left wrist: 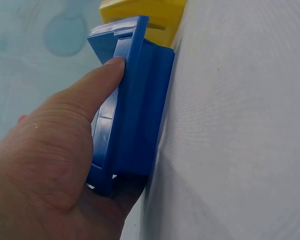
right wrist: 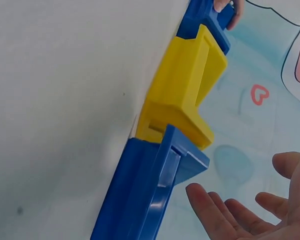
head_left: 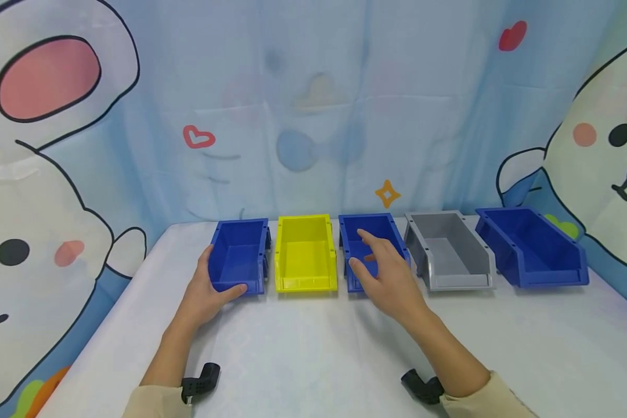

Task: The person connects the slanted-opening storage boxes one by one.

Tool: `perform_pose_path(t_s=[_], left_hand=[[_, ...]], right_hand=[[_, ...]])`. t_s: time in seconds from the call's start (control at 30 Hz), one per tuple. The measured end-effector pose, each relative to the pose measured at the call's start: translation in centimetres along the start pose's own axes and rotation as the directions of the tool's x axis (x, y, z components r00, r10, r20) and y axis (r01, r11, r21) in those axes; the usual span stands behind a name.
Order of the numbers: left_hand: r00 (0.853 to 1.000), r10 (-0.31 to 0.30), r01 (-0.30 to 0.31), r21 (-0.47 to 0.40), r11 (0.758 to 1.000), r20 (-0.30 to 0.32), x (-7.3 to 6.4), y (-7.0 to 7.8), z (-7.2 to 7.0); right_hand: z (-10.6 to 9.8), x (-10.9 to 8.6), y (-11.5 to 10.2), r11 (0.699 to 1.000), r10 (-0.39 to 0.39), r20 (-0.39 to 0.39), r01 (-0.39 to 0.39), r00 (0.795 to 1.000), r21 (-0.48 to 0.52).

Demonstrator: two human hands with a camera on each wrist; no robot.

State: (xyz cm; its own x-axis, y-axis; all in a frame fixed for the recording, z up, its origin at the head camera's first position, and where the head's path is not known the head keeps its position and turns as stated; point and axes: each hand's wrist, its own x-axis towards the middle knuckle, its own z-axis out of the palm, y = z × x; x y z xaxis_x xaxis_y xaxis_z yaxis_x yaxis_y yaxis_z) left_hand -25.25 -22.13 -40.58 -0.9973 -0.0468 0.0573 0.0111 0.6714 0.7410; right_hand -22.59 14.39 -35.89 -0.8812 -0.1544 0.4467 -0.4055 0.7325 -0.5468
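Note:
At the left end of a row of plastic bins is a blue bin (head_left: 238, 249). My left hand (head_left: 201, 299) grips its front left corner, with the thumb over the front lip and the other fingers along the left side. In the left wrist view the thumb presses on the rim of that bin (left wrist: 140, 115). Over the front of the middle blue bin (head_left: 354, 239), my right hand (head_left: 392, 281) hovers with fingers spread and nothing held. The right wrist view has these fingers apart from the bin's edge. Between the two blue bins stands a yellow bin (head_left: 305, 255).
Right of the middle blue bin come a grey bin (head_left: 444, 249) and a larger-looking blue bin (head_left: 533, 247), turned slightly. All stand on a white-covered table (head_left: 313, 354). Behind hangs a light blue curtain (head_left: 423, 116) with cartoon prints.

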Motion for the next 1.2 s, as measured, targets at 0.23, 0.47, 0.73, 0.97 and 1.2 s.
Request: perform_pose_path(t_s=[0.23,0.47,0.73,0.97,1.2], left_hand=[[1.0,-0.002,0.002,-0.005,1.0,0.0,-0.1,0.1,0.0],[1.0,-0.011,0.011,-0.004,1.0,-0.004,-0.1,0.2,0.1],[1.0,-0.012,0.012,0.002,1.0,-0.016,-0.2,0.1,0.1],[1.0,-0.012,0.012,0.004,1.0,-0.016,-0.1,0.0,-0.1],[1.0,-0.008,0.007,-0.007,1.0,-0.014,0.0,-0.2,0.0]], right_hand=[[0.9,0.5,-1.1,0.999,0.033,0.027,-0.034,0.999,0.027],[1.7,0.9,-2.0,0.998,0.036,0.052,-0.038,0.998,0.045],[2.7,1.2,-2.5,0.999,0.041,0.088,-0.042,0.995,0.01],[3.6,1.3,-4.0,0.995,0.1,0.171,-0.098,0.98,-0.02],[4.6,1.5,-5.2,0.981,0.183,0.213,-0.164,0.96,-0.104]])
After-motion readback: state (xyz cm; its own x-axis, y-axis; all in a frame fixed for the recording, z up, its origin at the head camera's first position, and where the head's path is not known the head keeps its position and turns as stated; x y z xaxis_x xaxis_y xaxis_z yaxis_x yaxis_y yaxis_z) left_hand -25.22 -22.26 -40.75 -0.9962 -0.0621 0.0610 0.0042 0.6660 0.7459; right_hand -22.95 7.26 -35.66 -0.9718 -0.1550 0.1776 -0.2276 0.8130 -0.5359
